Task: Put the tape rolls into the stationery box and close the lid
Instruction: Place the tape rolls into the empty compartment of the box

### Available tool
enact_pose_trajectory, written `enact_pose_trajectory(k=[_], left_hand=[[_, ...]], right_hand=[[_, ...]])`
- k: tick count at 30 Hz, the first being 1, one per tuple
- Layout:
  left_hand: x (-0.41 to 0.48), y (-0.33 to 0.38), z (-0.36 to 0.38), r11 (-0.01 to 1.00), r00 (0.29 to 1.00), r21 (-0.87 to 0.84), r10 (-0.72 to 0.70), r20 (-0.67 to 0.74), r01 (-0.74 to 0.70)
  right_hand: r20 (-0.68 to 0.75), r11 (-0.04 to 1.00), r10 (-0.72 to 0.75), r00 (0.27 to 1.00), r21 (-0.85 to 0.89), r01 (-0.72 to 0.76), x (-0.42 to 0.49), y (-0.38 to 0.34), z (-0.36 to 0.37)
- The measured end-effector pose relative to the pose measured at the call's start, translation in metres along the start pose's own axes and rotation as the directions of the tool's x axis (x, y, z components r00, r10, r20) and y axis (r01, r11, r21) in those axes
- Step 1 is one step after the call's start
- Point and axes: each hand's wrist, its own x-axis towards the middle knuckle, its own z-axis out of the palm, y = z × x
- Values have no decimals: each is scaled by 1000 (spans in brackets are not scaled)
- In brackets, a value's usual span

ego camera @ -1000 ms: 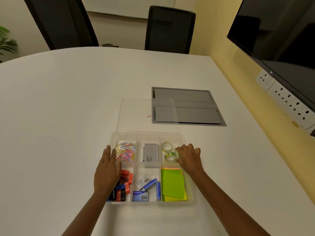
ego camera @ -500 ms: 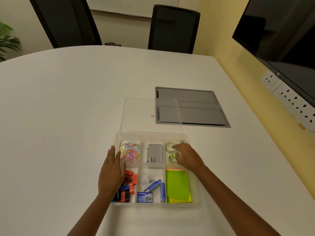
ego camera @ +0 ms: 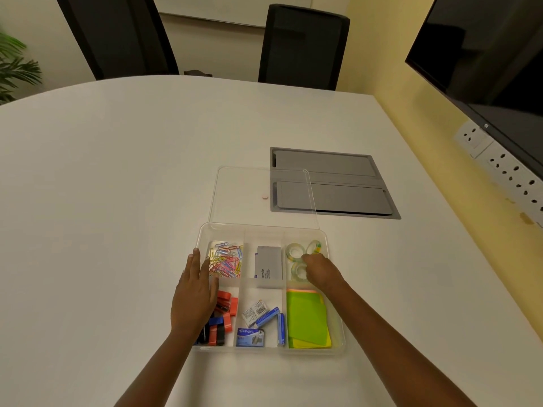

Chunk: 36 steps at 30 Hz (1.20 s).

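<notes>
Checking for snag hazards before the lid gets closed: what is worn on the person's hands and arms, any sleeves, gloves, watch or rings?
Nothing worn is visible. The left hand and right hand are bare, without gloves, and both forearms are uncovered down to the frame edge. No sleeves, watch, bracelet or rings show.

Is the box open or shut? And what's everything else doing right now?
Clear plastic stationery box: open.
Clear lid: flat on the table behind the box.
Clear tape rolls: in the back right compartment.
Left hand: flat on the box's left edge.
Right hand: on the tape rolls; grip unclear.
</notes>
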Motion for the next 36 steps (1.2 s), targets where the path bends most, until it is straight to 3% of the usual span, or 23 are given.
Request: enact_pose_trajectory(k=[7,13,17,21,28,33,36], left_hand=[[0,0,0,1000,1000,9,6,-1,-6],[-2,2,-1,1000,1000,-1,6,-7,-6],[-1,1,-1,1000,1000,-16,1,-7,-1],[-1,1,-1,1000,1000,-6,6,-5,-6],[0,-1,0,1000,1000,-6,8,-3,-8],[-2,3,-4,1000,1000,-31,0,1,0],[-1,0,-1,999,1000,-41,-10,-10,9]], right_hand=[[-9,974,91,996,207,-87,-2,-6,1],[70,959,109,992,256,-124,-4,-10,-1],[-76,969,76,994,240,-56,-5,-10,-1],[-314,991,-60,947,-130,20,-2,-1,-4],[-229,910,-100,968,-414,-4,4,9,-12],[-304,968,-39,952,-247,-40,6,9,-14],[-294,993,89,952,102,-62,4,-2,-10]])
